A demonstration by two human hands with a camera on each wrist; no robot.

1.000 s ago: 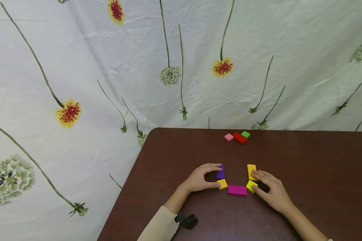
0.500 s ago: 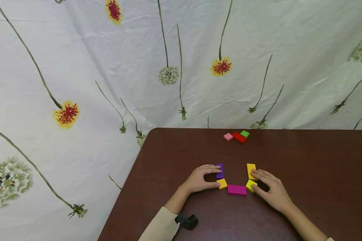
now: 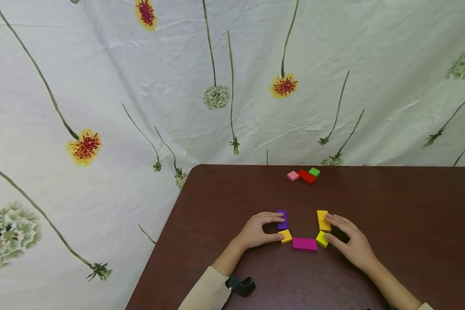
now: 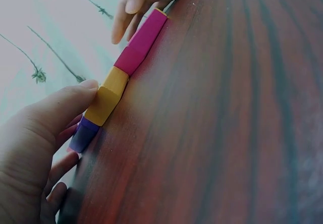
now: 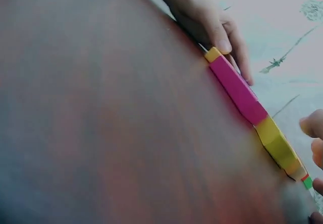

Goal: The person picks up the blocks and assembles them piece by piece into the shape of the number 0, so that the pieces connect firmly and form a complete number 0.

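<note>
On the brown table, small blocks make a U in the head view. My left hand has its thumb on the small orange block and its fingers on the upright purple block. A magenta block lies at the bottom of the U. On the right side are a small yellow block and a long orange-yellow block. My right hand hovers beside these two, fingers loosely bent; in the right wrist view its thumb stands apart from the yellow block.
Farther back on the table, a pink block, a red block and a green block sit close together. A flower-printed cloth hangs behind the table's far edge.
My right hand has eased slightly away from the yellow and orange-yellow blocks. The left hand stays in place, and the blocks keep their layout.
</note>
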